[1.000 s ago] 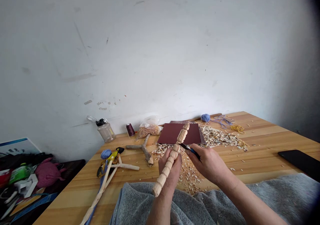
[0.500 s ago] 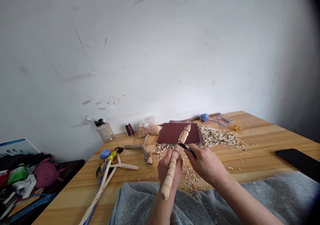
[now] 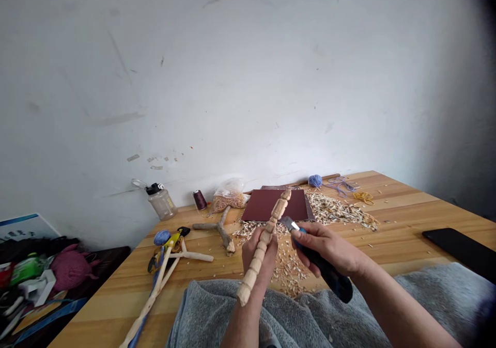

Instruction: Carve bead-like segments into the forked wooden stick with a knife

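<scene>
Far left on the counter [image 3: 406, 208]: a peeled forked stick [image 3: 155, 291], a clear water bottle [image 3: 163, 203] farther back, a spool of dark thread [image 3: 200, 200], then a forked branch [image 3: 222, 233] in its bark. Centre: left hand [image 3: 249, 248], fingers closed round the middle of a carved stick [image 3: 253, 269], which slanted up and away, blunt end over the forearm, pointed end before a maroon sheet [image 3: 259, 204]. Ring grooves along its length. Just right of it, a utility knife [image 3: 327, 270], handle wrapped by the fingers of the right hand [image 3: 329, 247], thumb on top. Blade tip stood close beside the stick, beyond the left fingers; could not tell if it touched. Step in hand, I judged: whittling. Another cut would have called for a steady left grip and the edge set clear of those fingers. Farther right: heaped wood shavings [image 3: 337, 211], a black phone-like slab [image 3: 461, 246].
</scene>
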A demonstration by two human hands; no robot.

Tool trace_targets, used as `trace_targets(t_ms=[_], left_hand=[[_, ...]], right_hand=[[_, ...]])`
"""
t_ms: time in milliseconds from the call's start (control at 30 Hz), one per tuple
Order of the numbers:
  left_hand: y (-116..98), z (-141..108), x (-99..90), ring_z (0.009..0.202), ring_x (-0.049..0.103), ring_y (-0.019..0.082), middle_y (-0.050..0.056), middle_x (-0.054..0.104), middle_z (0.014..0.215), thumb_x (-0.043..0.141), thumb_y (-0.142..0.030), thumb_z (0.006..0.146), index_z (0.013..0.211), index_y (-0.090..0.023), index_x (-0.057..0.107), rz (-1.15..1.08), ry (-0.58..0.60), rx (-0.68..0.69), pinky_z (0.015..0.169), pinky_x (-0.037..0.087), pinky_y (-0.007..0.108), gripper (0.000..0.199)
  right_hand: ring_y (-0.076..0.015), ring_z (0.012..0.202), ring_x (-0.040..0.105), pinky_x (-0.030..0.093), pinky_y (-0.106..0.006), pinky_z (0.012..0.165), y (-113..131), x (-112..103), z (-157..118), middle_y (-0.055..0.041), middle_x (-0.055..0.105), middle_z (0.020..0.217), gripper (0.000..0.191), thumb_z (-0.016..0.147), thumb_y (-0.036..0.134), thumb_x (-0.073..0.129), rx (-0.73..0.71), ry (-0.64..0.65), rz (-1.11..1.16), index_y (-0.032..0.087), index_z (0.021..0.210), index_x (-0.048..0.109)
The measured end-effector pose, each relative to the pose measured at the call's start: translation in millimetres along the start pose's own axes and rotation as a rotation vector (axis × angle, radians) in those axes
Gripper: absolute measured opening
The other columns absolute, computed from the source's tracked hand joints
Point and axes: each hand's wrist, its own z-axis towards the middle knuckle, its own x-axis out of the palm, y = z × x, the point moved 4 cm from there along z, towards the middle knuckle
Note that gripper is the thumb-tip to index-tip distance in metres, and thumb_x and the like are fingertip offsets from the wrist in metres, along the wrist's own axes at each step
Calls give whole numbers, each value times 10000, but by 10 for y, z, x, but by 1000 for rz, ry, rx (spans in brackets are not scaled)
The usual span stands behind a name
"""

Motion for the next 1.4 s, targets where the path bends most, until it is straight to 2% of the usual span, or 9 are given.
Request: trace_targets(t_ms=[167,400,533,667,867,1100,1200,1333,1400], left_hand=[[-8,26,-9,543,457,107,-42,486,560,538,-260,746,681,-208,523,-113,-14,-91,542,386,201,85],[-24,24,-22,570,433,101,-49,465,579,554,-233,721,659,-198,509,-240,-2,-136,574,392,212,85],[-10,-25,47,491,364,68,-71,401,551,597,-262,716,668,-191,468,-508,162,-245,476,331,186,155],[15,-88,145,371,249,30,-93,381,524,610,-429,741,833,-196,469,-934,379,-444,368,178,168,287],[-67,-80,139,328,297,6,-60,472,648,452,-597,802,975,-215,468,-1329,525,-515,328,144,156,420],[-1,-123,215,300,316,14,-63,423,531,504,-586,780,727,-151,491,-1401,695,-646,286,155,159,438],[27,-123,216,364,393,34,-48,473,569,599,-500,751,871,-151,546,-1415,663,-645,304,196,145,373],[58,-107,202,373,389,29,-41,484,552,648,-429,730,860,-123,570,-1377,570,-630,323,212,142,342],[67,-94,191,354,362,18,-45,487,547,654,-401,733,865,-119,575,-1352,529,-620,326,200,142,321]], right_hand=[[-91,391,463,338,-214,422,18,-138,47,54,476,485,361,831,538,401,-121,-334,-323,218,665,404],[-116,466,490,278,-224,466,-25,-29,89,20,533,535,343,887,469,317,-186,-450,-742,225,675,431],[-120,503,492,270,-228,498,10,-6,65,7,560,565,312,893,427,348,-230,-491,-907,219,706,488],[-108,516,487,273,-222,507,48,-6,45,5,583,592,311,889,411,378,-330,-381,-939,217,707,537],[-128,541,536,261,-238,503,-8,-85,53,-15,619,655,309,907,424,359,-258,-632,-1023,212,769,536],[-130,599,575,322,-223,546,-18,50,73,-25,637,704,297,904,422,375,-410,-497,-948,218,825,576],[-133,572,556,310,-229,529,-8,-20,53,-26,627,683,309,903,437,370,-360,-587,-928,212,802,557],[-123,535,524,300,-226,521,10,-3,51,-11,603,630,329,905,438,357,-360,-402,-922,216,755,549],[-121,534,517,302,-225,526,26,-6,42,-7,600,632,326,905,443,348,-359,-392,-895,218,779,547]])
